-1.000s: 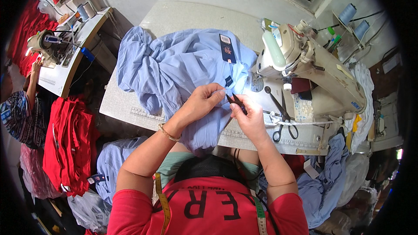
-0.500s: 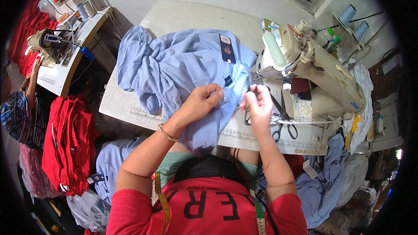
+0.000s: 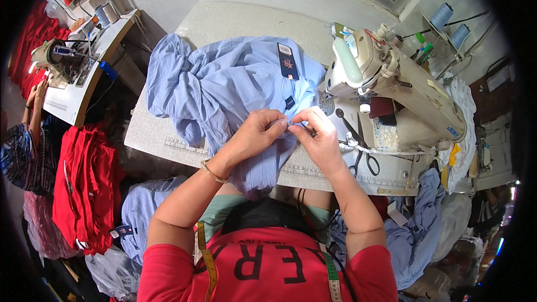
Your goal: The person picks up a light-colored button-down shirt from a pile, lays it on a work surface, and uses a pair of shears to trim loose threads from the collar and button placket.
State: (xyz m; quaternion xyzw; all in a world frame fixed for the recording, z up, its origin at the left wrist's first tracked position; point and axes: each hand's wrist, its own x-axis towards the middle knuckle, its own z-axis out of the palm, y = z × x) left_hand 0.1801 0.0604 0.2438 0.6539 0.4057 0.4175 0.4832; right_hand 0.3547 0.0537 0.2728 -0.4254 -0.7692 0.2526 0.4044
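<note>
The light-blue cloth shirt (image 3: 224, 72) is crumpled. The left hand (image 3: 256, 134) pinches a thin pale strand (image 3: 289, 121); the right hand (image 3: 321, 138) grips a small dark thing (image 3: 310, 131).

The single fisheye view looks down and forward from the wearer's head, over the red shirt (image 3: 268, 268), to the nearby fingers (image 3: 273, 115) and bench (image 3: 246, 18).

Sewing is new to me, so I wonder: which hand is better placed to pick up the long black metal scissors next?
Probably the right hand, though it seems to hold something dark: the black scissors lie to its right, and the left hand is farther off.
</note>
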